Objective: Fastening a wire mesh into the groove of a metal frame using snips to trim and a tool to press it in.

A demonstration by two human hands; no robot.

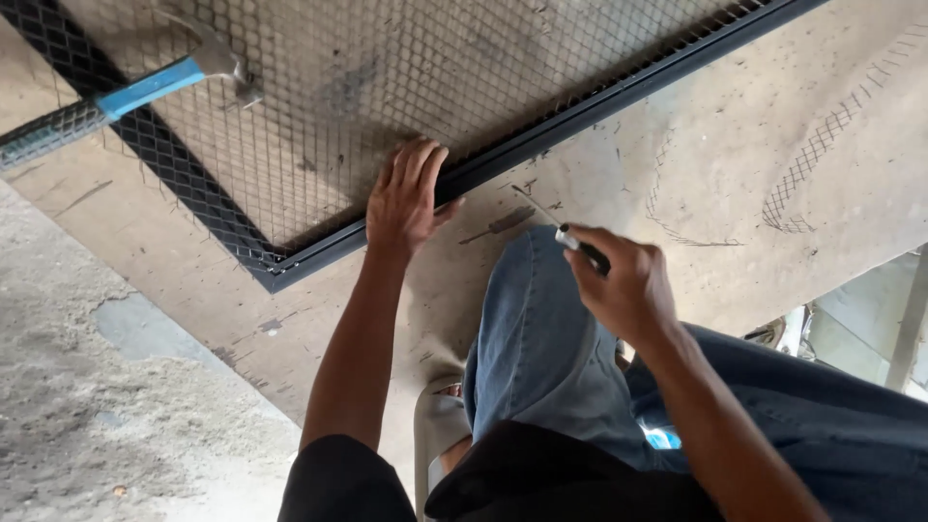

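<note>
On mesh frame point(541, 143): hammer point(116, 97) handle cropped.

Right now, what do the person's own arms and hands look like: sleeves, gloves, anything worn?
Both hands bare: no gloves, rings or watch visible on the left hand or right hand. Forearms are bare too. A black short sleeve covers the left upper arm; the right sleeve is out of frame. Blue jeans below.

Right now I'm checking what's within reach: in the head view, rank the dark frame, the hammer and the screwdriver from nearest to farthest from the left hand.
1. Dark frame: under the left hand.
2. Screwdriver: to its right, held in the right hand.
3. Hammer: far upper left, lying on the mesh.
</note>
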